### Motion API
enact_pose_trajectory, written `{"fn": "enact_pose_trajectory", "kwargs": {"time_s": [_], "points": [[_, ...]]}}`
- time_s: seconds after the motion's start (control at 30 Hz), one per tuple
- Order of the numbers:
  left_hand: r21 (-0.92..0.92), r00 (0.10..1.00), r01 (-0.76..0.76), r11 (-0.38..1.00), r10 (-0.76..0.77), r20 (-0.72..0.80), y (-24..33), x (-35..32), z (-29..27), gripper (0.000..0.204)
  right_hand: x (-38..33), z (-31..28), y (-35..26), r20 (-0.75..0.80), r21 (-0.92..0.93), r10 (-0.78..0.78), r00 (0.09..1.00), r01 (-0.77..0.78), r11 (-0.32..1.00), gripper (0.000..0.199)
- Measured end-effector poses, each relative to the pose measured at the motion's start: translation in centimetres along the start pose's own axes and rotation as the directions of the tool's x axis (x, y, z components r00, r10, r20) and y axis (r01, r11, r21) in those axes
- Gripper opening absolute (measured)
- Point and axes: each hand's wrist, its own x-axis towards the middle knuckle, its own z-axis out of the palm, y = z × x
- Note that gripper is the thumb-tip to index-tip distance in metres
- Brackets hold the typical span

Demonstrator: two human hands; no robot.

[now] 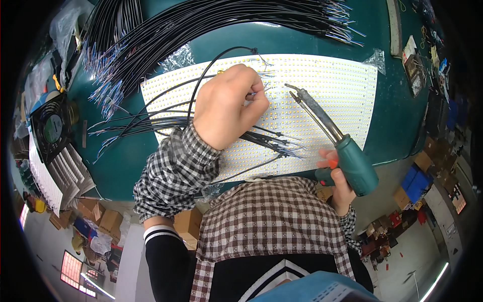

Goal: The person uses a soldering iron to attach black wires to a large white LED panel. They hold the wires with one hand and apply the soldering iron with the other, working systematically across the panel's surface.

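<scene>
My left hand [229,100] is closed in a pinch over a white LED panel sheet [347,95] dotted with rows of small yellow chips. Thin wire ends of a black cable show at its fingertips; the rest of the grip is hidden. My right hand [342,191] is wrapped around the handle of a green soldering gun [358,168]. Its metal tip points up and left, a little to the right of my left fingers. Several black cables [166,122] with stripped wire ends lie across the panel beneath my left hand, and another cable [211,63] arches above it.
A thick bundle of black cables [201,27] spans the back of the green table [392,133]. On the left are a black fan [52,127] and a stack of papers [70,173]. Clear plastic scraps [376,60] and a small box-like tool [413,75] lie at the right.
</scene>
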Motion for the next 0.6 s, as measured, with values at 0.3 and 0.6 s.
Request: {"fn": "enact_pose_trajectory", "kwargs": {"time_s": [0.3, 0.6], "points": [[0.127, 0.999, -0.016, 0.992, 0.011, 0.039, 0.19, -0.02, -0.35, 0.01, 0.13, 0.33, -0.08, -0.013, 0.0, -0.001, 1.0, 0.001, 1.0, 0.05], [0.025, 0.999, -0.038, 0.999, 0.037, 0.02, 0.31, 0.27, 0.11, 0.012, 0.28, 0.32, 0.06, -0.039, 0.002, -0.026, 0.999, 0.026, 1.0, 0.05]]}}
